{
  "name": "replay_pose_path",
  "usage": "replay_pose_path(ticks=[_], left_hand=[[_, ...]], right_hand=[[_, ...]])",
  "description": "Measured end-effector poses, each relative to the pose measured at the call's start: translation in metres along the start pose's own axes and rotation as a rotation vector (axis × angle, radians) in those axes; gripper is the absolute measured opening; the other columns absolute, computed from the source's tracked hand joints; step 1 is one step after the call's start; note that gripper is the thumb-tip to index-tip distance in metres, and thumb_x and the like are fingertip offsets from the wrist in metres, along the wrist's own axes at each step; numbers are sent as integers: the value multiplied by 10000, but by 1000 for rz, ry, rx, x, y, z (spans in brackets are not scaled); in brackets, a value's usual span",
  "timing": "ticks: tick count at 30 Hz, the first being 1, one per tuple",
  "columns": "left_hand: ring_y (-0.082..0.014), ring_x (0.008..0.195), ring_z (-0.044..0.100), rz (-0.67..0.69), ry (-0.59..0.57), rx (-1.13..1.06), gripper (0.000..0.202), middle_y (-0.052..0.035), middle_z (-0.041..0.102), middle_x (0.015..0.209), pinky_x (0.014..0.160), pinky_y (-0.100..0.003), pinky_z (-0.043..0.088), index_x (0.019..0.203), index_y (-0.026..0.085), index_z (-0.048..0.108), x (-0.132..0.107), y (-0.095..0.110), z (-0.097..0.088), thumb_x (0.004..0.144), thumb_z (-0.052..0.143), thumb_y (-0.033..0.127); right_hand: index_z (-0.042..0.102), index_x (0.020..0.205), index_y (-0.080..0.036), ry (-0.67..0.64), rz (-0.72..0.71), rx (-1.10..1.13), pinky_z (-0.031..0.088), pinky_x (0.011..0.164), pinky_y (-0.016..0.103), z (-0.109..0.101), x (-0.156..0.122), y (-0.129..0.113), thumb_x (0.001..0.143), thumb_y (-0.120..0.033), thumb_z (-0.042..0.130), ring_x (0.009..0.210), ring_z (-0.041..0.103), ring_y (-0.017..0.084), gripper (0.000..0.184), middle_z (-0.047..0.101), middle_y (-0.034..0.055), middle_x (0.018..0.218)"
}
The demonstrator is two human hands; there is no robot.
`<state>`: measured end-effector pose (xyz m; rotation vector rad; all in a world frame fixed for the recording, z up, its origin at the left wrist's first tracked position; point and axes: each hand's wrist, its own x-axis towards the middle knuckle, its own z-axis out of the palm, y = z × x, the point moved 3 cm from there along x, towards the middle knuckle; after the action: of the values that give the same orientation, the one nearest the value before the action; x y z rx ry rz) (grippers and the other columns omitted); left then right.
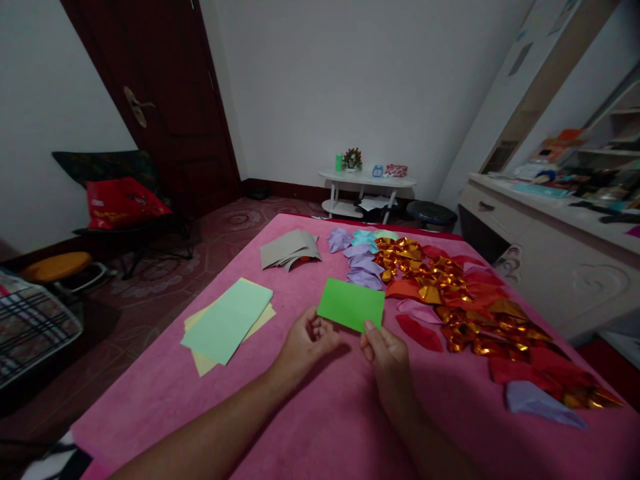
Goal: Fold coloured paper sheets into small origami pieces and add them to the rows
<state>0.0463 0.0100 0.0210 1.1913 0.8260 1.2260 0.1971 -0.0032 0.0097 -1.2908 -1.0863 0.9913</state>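
A bright green folded paper sheet [351,304] is held just above the pink tablecloth [320,407]. My right hand [387,357] pinches its near right corner between thumb and fingers. My left hand [307,340] is curled at the paper's near left edge, its fingertips touching or nearly touching it. To the left lies a small stack of pale green and yellow sheets [227,321]. Farther back sits a pile of grey folded sheets [290,249].
Several folded paper pieces in purple, teal, gold, red and pink [450,293] spread along the table's right side. A white side table [367,190] stands by the far wall, a chair with a red cushion [120,200] at left, a white dresser [550,247] at right.
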Motion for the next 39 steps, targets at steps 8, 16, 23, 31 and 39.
replay_pose_path(ticks=[8,16,23,31,39], left_hand=[[-132,658,524,1,26,291,323,-22,593,672,664,-243,430,654,152,552,-11,1,15,842,535,414],[-88,498,413,21,178,277,374,29,465,521,493,-199,330,584,143,511,-8,10,-3,813,560,434],[-67,446,340,27,237,251,438,42,407,459,450,-192,265,507,137,488,-6,9,-14,789,590,456],[-100,535,482,35,172,115,379,0,539,538,549,-209,381,558,121,561,-11,3,3,796,619,410],[-94,493,469,-4,-12,124,425,-4,519,494,498,-199,349,537,113,567,-15,2,12,807,595,440]], right_hand=[[476,518,-192,-203,-3,-75,259,431,231,14,-14,0,793,-554,488,405,331,99,455,357,-55,420],[496,514,-184,-208,10,-55,258,429,223,9,-14,-6,787,-521,517,401,343,93,434,376,-53,418],[496,490,-176,-117,41,-37,258,434,223,0,-14,-11,760,-490,568,404,339,85,420,384,-54,409],[571,590,-199,-157,-21,133,407,477,262,19,-12,-6,650,-491,692,484,484,141,322,553,0,506],[444,488,-214,-93,38,49,361,474,273,4,-15,-3,754,-501,612,443,407,125,426,438,-31,453]])
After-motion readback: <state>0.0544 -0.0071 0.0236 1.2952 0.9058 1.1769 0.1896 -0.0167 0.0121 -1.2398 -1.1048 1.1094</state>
